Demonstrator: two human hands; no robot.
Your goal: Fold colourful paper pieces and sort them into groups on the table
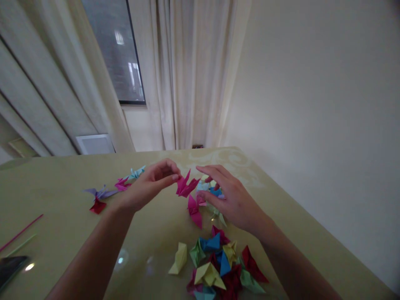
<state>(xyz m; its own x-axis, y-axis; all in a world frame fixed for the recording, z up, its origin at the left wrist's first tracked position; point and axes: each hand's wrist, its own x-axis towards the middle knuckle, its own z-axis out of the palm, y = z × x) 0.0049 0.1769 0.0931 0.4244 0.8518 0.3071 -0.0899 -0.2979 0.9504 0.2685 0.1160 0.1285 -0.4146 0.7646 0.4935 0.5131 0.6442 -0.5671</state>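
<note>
My left hand [149, 185] pinches a pink folded paper crane [185, 187] between thumb and fingertips, a little above the table [62, 183]. My right hand [231, 199] hovers just right of it with its fingers stretched out over a small cluster of folded paper pieces [210, 188] in blue, white and pale green. It touches or nearly touches them. Another pink folded piece [195, 211] lies just below the crane.
A heap of coloured folded papers [218, 266] lies near the front edge. A row of paper cranes [106, 192] sits at the left. Two thin sticks [21, 233] and a dark phone [11, 268] lie at far left. Curtains and a wall stand behind.
</note>
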